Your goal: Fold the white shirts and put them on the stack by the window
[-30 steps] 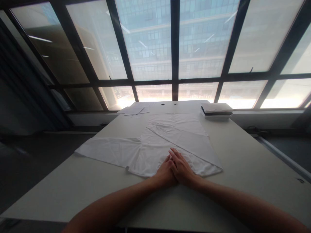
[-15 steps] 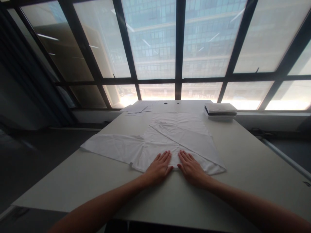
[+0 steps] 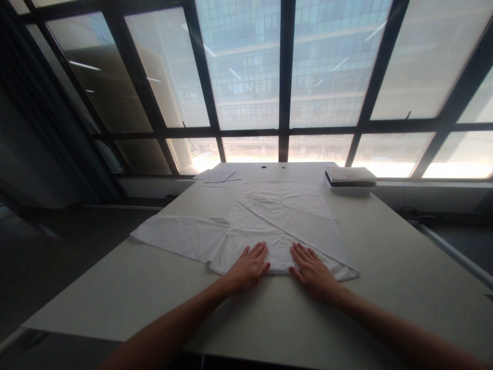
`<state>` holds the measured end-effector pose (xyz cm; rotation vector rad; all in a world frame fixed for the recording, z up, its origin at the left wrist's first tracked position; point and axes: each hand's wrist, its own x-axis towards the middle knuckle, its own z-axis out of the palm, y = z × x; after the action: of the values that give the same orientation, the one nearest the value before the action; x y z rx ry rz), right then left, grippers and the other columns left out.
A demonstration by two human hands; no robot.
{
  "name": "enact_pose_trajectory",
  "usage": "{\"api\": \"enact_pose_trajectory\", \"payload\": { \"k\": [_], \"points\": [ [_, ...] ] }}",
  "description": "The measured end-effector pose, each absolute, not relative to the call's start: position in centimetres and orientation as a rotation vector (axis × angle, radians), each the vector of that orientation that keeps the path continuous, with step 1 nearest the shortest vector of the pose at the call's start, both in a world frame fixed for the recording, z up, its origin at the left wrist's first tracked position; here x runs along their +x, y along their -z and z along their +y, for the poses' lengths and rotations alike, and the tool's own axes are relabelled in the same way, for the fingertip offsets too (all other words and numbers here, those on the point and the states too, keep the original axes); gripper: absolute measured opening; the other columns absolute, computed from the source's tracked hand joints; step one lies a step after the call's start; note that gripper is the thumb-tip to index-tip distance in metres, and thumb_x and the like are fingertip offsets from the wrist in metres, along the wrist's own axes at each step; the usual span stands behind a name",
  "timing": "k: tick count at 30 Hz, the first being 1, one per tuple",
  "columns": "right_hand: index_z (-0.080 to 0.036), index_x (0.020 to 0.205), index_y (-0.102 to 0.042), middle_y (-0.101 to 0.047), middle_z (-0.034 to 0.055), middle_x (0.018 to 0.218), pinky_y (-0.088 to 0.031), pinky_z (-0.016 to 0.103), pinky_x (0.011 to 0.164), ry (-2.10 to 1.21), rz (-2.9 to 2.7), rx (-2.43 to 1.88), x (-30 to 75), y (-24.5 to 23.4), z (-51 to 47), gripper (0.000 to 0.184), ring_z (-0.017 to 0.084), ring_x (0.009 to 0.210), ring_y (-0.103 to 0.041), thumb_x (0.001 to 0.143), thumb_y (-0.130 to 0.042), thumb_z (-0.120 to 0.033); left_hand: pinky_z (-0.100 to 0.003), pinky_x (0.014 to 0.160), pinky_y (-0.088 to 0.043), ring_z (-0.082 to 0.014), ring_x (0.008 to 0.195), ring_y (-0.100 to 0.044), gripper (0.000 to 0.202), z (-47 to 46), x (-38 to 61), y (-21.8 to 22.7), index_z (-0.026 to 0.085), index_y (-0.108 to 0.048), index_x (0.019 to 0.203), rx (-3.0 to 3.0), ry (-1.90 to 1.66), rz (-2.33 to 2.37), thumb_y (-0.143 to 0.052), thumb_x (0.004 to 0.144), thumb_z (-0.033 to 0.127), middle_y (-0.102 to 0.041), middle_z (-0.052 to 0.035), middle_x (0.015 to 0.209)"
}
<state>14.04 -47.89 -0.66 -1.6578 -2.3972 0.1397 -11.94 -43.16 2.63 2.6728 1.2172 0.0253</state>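
A white garment (image 3: 287, 216), which looks like a long-sleeved shirt, lies spread on the white table. One sleeve (image 3: 177, 234) stretches out to the left; the other is folded diagonally across the body. My left hand (image 3: 248, 266) rests flat on the near edge of the cloth, left of its middle, fingers stretched out. On the same edge, a little to the right, lies my right hand (image 3: 311, 270), palm down and fingers extended. A gap of cloth shows between the two hands. Neither hand grips anything.
At the table's (image 3: 389, 267) far right stands a folded stack of white and dark cloth (image 3: 350, 180). Several sheets of paper (image 3: 221, 176) lie at its far left. Large windows (image 3: 246, 72) rise behind the table, and a dark curtain (image 3: 50, 113) hangs at the left.
My hands have slid apart along the near edge of the shirt, the right one further right and the left one slightly left. The shirt keeps its shape.
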Motion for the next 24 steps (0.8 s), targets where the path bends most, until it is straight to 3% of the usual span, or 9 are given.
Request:
{"api": "enact_pose_trajectory", "payload": {
  "k": [3, 6, 10, 17, 24],
  "points": [
    [-0.007, 0.153, -0.040, -0.032, 0.0176, 0.160, -0.023, 0.048, 0.122, -0.103, -2.366, -1.678, 13.5, 0.0, -48.1, 0.066, 0.028, 0.150, -0.027, 0.103, -0.035, -0.050, -0.051, 0.122, -0.020, -0.0252, 0.151, -0.027, 0.062, -43.0, -11.5, -3.7, 0.015, -0.036, 0.154, 2.745, -0.155, 1.198, -0.026, 0.106, 0.053, -0.035, -0.0154, 0.160],
    [-0.006, 0.149, -0.047, -0.038, 0.0200, 0.157, -0.020, 0.051, 0.122, 0.006, -2.303, -1.666, 12.8, -0.8, -48.2, 0.059, 0.030, 0.149, -0.029, 0.103, -0.036, -0.043, -0.047, 0.123, -0.019, -0.0223, 0.151, -0.026, 0.055, -43.3, -10.4, -3.7, 0.016, -0.037, 0.154, 2.856, -0.313, 1.093, -0.030, 0.106, 0.044, -0.034, -0.0129, 0.161],
    [-0.007, 0.152, -0.041, -0.035, 0.0160, 0.159, -0.022, 0.046, 0.122, -0.013, -2.372, -1.524, 12.2, -1.1, -48.1, 0.055, 0.025, 0.151, -0.026, 0.103, -0.034, -0.029, -0.044, 0.123, -0.021, -0.0202, 0.151, -0.025, 0.053, -43.6, -8.9, -2.2, 0.018, -0.031, 0.157, 2.916, -0.292, 0.889, -0.026, 0.107, 0.035, -0.032, -0.0094, 0.162],
    [-0.009, 0.156, -0.033, -0.028, 0.0138, 0.162, -0.020, 0.048, 0.123, -0.167, -2.439, -1.534, 12.7, -0.2, -48.0, 0.063, 0.026, 0.152, -0.022, 0.103, -0.036, -0.043, -0.046, 0.124, -0.017, -0.0226, 0.153, -0.017, 0.065, -43.6, -9.2, -1.3, 0.021, -0.013, 0.162, 2.896, -0.093, 0.859, -0.025, 0.106, 0.053, -0.019, -0.0082, 0.166],
    [-0.012, 0.158, -0.030, -0.024, 0.0141, 0.163, -0.016, 0.053, 0.122, -0.174, -2.371, -1.673, 13.0, 0.4, -48.0, 0.071, 0.028, 0.153, -0.018, 0.102, -0.031, -0.056, -0.047, 0.124, -0.016, -0.0242, 0.154, -0.015, 0.070, -44.1, -9.4, -2.2, 0.018, -0.017, 0.161, 2.870, -0.038, 0.946, -0.027, 0.104, 0.058, -0.019, -0.0107, 0.166]
  ]
}}
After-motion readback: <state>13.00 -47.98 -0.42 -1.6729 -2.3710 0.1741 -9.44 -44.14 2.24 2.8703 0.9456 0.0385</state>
